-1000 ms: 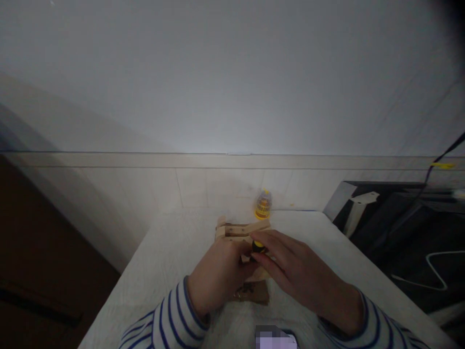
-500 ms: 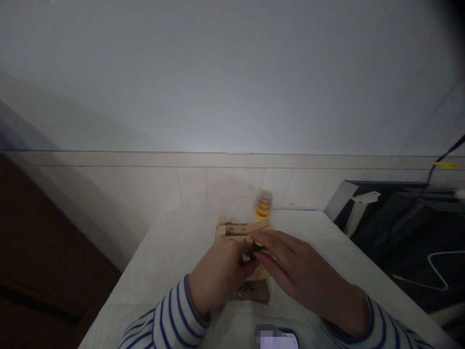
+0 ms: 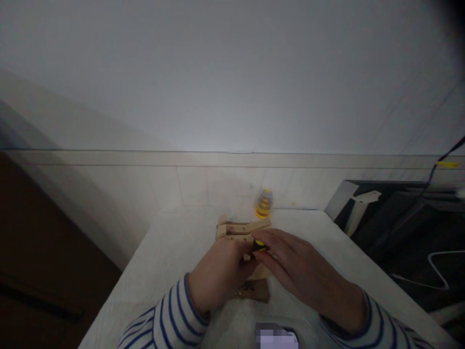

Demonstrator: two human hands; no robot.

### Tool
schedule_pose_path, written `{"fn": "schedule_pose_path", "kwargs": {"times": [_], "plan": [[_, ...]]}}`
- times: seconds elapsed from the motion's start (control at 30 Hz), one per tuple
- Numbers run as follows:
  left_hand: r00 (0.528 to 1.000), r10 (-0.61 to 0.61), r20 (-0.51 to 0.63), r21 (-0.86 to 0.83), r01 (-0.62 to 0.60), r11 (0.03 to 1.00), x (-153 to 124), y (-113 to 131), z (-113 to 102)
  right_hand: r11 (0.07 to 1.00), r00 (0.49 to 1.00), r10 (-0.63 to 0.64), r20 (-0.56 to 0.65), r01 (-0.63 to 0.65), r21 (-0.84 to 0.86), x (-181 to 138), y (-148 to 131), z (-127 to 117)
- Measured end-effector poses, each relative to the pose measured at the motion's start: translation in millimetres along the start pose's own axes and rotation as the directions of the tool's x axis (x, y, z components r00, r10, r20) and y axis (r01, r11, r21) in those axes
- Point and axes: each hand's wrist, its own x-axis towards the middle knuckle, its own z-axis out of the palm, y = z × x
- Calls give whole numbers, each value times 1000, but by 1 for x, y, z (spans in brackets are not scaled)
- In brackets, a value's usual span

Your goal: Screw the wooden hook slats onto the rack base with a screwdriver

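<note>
The right hand [image 3: 298, 261] is clamped on a small black-and-yellow handle [image 3: 259, 245], the thumb on its near side and the fingers on its far side. The left hand [image 3: 218, 271] is curled just beside it, its fingertips meeting the handle's lower end; whether it grips anything cannot be told, its inner side being hidden. The handle lies over a pale wooden assembly [image 3: 236, 228] with drilled bars, partly covered by both hands. Below the hands, a flat brown piece [image 3: 256, 290] with dark markings rests on the white counter [image 3: 174, 252]. Beyond the assembly, near the wall [image 3: 232, 97], stands a yellow-based container [image 3: 263, 206] with a clear tapered top. At the near edge, a blurred-out device [image 3: 278, 339] is partly visible. Outward to the right are dark panels [image 3: 392, 228] and a white cable [image 3: 436, 254]; to the left, a dark brown surface [image 3: 43, 232].
</note>
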Motion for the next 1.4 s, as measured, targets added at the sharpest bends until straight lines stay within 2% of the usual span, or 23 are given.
{"fn": "schedule_pose_path", "kwargs": {"times": [0.4, 0.63, 0.83, 1.03, 1.4], "plan": [[998, 2, -68, 41, 0, 999, -1, -2, 1, 999, 1000, -11, -6, 10, -48, 0, -3, -1], [999, -36, -29, 49, 38, 998, 0, 0, 0, 999, 1000, -14, -8, 13, -42, 1, -4, -3], [999, -35, -3, 44, 35, 998, -1, 1, -1, 1000, 1000, 2, -29, -2, -14, 0, -2, -1], [1000, -23, 6, 37, 23, 999, -1, 1, 0, 1000, 1000, 23, -2, -23, -11, -1, -1, 2], [999, -8, -50, 56, 11, 998, -1, 2, -1, 1000, 999, 23, -35, -23, 13, -1, 0, 4]]}}
